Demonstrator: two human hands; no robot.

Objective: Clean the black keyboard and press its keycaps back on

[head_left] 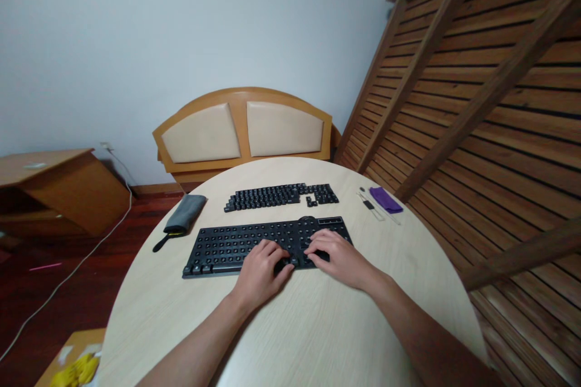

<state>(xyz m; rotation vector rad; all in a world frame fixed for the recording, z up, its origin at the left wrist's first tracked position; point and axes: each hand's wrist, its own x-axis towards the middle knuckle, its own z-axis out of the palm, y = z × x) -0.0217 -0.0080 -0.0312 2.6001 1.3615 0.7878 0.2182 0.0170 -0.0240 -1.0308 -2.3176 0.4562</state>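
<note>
A black keyboard [254,246] lies on the round table, most of its key positions bare of caps. Several keycaps [196,268] sit along its front row at the left, beside a long space bar [227,267]. Over the front row's right part, my left hand [262,272] is closed, thumb and forefinger curled around a spot whose contents are hidden. My right hand [334,254] bends over the keyboard's right section, thumb and fingertips drawn together; what they hold, if anything, cannot be made out. Behind the keyboard, loose black keycaps [265,196] are laid out in keyboard order.
A grey pouch [186,214] with a black loop lies at the table's left. Toward the right edge are a purple cloth [385,200] and a wire tool with a black handle [368,205]. A slatted wooden panel [476,103] leans close on the right.
</note>
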